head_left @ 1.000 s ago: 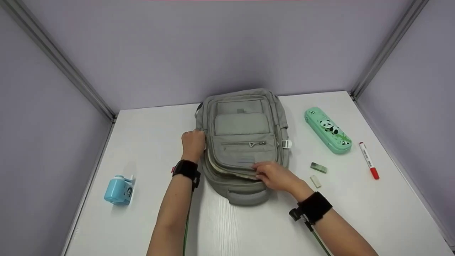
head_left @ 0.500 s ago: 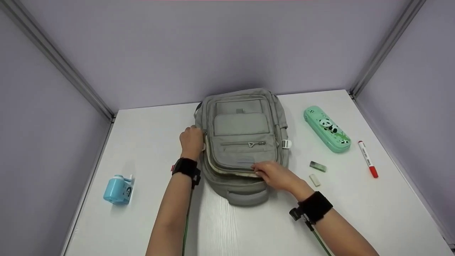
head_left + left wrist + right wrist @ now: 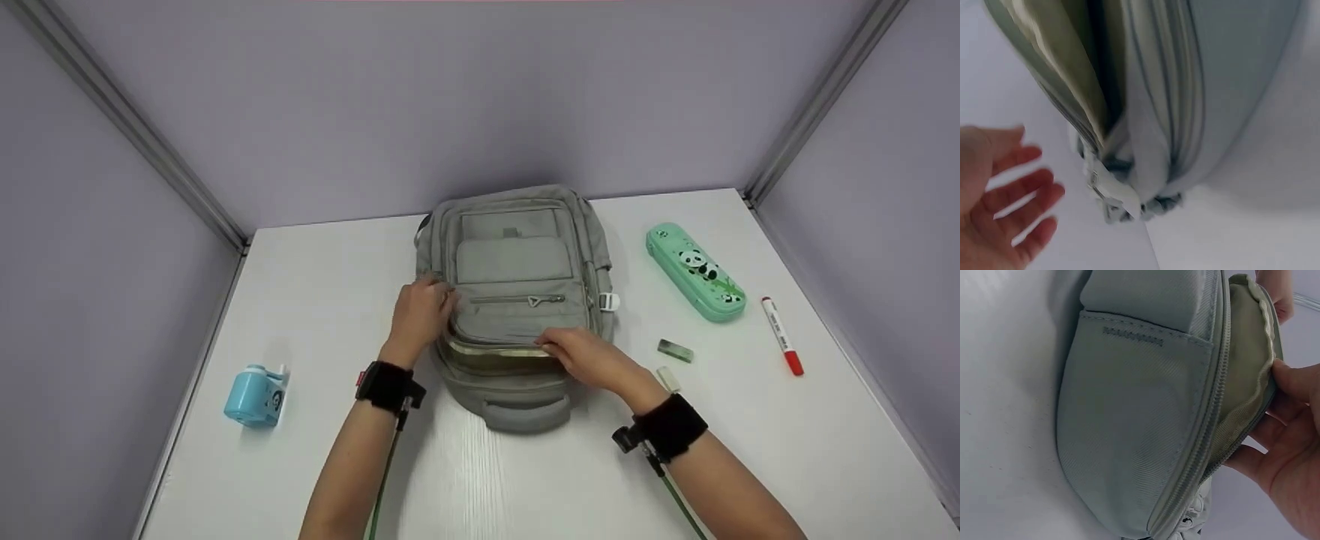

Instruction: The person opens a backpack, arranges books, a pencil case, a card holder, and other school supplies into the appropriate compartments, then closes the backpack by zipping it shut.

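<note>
Grey backpack [image 3: 514, 259] lies on counter [image 3: 330, 300], front flap [image 3: 499, 326] parted. Right hand [image 3: 592, 361]: fingers pinch flap's edge. Left hand [image 3: 418, 315] beside backpack's left edge, fingers loosely spread, holding nothing.

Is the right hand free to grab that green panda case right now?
Probably not right away: the right hand is pinching the front flap of the grey backpack. If it let go, likely yes: the green panda case lies on the bag's right with nothing on top.
</note>
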The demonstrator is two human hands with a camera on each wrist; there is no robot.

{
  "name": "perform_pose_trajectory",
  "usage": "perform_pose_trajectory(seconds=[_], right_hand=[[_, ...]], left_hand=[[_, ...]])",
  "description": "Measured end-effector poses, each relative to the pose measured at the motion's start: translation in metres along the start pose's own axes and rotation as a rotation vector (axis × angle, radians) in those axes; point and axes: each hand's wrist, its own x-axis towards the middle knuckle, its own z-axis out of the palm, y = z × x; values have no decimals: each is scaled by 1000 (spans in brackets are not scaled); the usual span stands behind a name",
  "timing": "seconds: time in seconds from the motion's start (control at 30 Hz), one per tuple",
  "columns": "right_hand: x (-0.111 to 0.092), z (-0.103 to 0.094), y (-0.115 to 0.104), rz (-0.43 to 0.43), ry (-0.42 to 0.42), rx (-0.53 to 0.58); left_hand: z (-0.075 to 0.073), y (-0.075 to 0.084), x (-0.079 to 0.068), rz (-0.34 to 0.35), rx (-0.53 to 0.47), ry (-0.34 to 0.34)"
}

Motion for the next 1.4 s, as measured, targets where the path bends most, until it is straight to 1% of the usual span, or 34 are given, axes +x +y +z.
perform_pose_trajectory(seconds=[0.1, 0.17, 0.2, 0.27, 0.37, 0.43, 0.57, 0.63, 0.73, 0.87, 1.0, 1.13, 1.2, 1.27, 1.33, 1.4], right_hand=[[2, -5, -1, 0, 6, 3], [3, -9, -2, -3, 15, 1], [3, -11, -3, -7, 20, 1], [4, -15, -4, -13, 30, -5], [6, -20, -5, -15, 39, -4], [6, -24, -6, -13, 42, -11], [8, -32, -11, -10, 57, -21], [9, -35, -13, -15, 72, -27], [12, -39, -15, -22, 96, -32], [14, -40, -16, -34, 116, -39], [14, -41, -14, -38, 140, -47], [11, -46, -12, -31, 171, -30], [10, -50, -10, -18, 186, -18], [7, -54, -7, -11, 208, -1], [5, -60, -2, -15, 238, 22], [1, -66, 5, -28, 280, 29]], left_hand=[[-4, 14, -7, 63, -204, -162], [-6, 23, -13, 94, -298, -270], [-7, 26, -15, 118, -334, -309], [-6, 31, -19, 178, -375, -355], [-3, 31, -23, 253, -402, -368], [-2, 29, -24, 270, -404, -355], [-1, 23, -26, 269, -403, -305], [0, 21, -26, 287, -380, -266], [0, 21, -27, 323, -317, -196], [-2, 24, -27, 327, -231, -112], [-4, 29, -24, 323, -190, -57], [-7, 35, -17, 327, -148, -11], [-9, 37, -12, 317, -137, 12], [-13, 39, -8, 294, -135, 35], [-18, 41, -3, 249, -133, 67], [-22, 43, 2, 183, -139, 97]])
